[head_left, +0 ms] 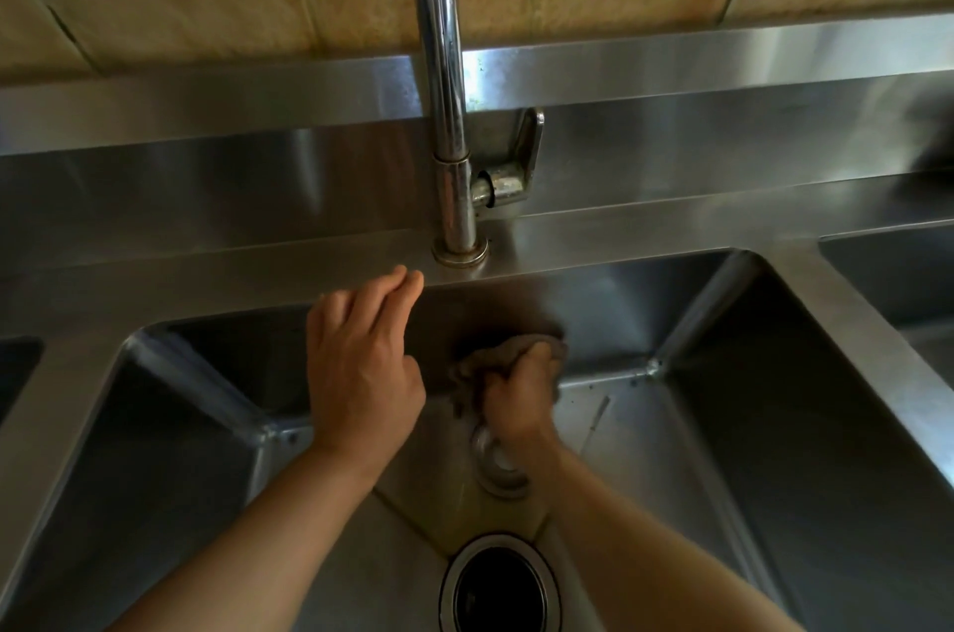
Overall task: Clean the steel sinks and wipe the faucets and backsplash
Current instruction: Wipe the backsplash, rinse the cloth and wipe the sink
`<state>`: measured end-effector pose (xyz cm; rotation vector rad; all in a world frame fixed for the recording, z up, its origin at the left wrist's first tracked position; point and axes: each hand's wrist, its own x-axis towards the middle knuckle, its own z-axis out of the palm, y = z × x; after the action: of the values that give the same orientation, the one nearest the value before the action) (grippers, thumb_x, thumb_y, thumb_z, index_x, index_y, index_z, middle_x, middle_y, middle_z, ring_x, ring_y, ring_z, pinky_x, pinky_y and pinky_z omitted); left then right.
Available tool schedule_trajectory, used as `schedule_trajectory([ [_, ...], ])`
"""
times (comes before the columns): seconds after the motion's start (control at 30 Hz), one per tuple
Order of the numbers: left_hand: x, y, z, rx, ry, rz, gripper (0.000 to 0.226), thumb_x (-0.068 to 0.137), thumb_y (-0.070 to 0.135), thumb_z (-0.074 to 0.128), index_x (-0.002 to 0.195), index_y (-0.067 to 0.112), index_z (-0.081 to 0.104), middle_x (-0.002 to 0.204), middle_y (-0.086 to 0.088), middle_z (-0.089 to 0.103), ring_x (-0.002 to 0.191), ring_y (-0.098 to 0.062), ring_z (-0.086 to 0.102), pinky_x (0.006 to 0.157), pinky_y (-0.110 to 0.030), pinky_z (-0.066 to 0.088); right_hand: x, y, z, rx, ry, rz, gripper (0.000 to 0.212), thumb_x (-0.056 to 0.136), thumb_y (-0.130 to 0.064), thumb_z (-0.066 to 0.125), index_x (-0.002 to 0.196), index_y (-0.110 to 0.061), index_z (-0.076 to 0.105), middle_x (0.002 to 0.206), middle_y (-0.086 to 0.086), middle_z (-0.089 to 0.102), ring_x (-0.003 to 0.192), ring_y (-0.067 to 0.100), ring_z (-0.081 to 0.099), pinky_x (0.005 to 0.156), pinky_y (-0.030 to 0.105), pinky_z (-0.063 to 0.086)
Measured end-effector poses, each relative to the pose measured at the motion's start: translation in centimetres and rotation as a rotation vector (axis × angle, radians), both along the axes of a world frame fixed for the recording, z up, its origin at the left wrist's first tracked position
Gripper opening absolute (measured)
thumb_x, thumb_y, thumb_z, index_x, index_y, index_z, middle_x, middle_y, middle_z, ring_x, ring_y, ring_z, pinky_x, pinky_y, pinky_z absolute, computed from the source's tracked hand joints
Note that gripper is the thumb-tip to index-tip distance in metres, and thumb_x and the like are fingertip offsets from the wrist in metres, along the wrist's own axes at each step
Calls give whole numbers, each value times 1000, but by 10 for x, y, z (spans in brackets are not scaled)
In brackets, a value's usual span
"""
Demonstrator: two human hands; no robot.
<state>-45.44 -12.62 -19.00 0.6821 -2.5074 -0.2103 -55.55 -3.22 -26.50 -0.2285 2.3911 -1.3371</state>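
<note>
Drain (499,586): round opening in the floor of the steel sink (722,425).
Right hand (519,396): fingers clenched round a brown cloth (482,363), pressed against the sink's rear wall.
Left hand (361,368): fingers straight, resting on the rear rim.
Faucet (446,115): upright behind the rim, below the steel backsplash (206,177).

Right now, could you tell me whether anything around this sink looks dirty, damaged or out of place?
Yes: the faucet base ring looks crusted brown against the steel, and dark specks dot the basin's far right corner.
</note>
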Motion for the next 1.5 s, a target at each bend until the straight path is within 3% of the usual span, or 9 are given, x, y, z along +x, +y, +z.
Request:
schedule_trajectory([
  [0.27,-5,0,-5,-16,10,31,75,57,-9,62,128,13,57,124,-2,58,102,-26,47,88,-48,43,-97,73,-23,126,3,-313,79,86,-2,59,145,5,7,141,29,20,126,48,35,108,50,34],
  [0.43,-3,-2,-5,-15,3,17,75,56,-6,60,128,14,57,125,-1,58,100,-24,44,87,-53,45,-91,57,-29,126,-117,-444,93,74,-14,70,146,-2,12,144,24,26,129,43,38,108,50,33],
  [0.7,-2,-5,5,3,-25,-27,71,57,-3,62,125,15,59,123,-1,59,102,-23,46,89,-54,44,-22,-6,-42,78,-263,-104,57,83,-10,66,127,12,39,136,26,40,124,37,43,104,37,37],
  [0.8,-1,-3,8,4,-42,-19,70,58,-2,64,126,15,59,123,0,58,103,-25,50,90,-54,44,1,-20,-33,-46,-329,-36,12,90,-3,56,98,-9,49,119,22,49,109,37,51,92,35,46],
  [0.9,1,-2,8,-3,-63,-10,71,59,-2,64,127,16,58,125,1,58,104,-25,50,90,-53,43,-3,-9,-30,-132,-235,-69,27,92,10,37,73,-9,42,76,18,51,64,27,57,52,27,53],
  [1.0,1,-2,7,8,-42,-7,72,57,-5,63,126,15,59,123,1,58,102,-24,49,89,-54,43,-52,38,-37,77,-170,-206,9,91,-12,53,97,-6,52,98,15,53,86,29,54,75,34,48],
  [1.13,-3,-3,6,14,-34,0,71,57,-6,61,124,16,60,121,1,59,100,-24,49,89,-53,43,-103,83,-58,279,-131,-305,56,84,-22,66,130,-1,44,134,26,46,120,44,47,103,49,38],
  [1.3,-1,-6,10,11,-68,-15,70,59,-8,64,124,17,61,122,2,59,101,-26,51,89,-56,43,-85,51,-51,194,-184,-249,58,89,-15,58,138,4,31,141,29,33,129,43,35,108,51,32],
  [1.5,7,-12,26,48,-210,-103,74,68,-3,59,136,23,50,136,8,50,115,-20,46,102,-44,37,-30,-3,-62,40,-374,7,52,79,-24,64,125,-4,49,124,21,52,114,39,52,97,48,46],
])
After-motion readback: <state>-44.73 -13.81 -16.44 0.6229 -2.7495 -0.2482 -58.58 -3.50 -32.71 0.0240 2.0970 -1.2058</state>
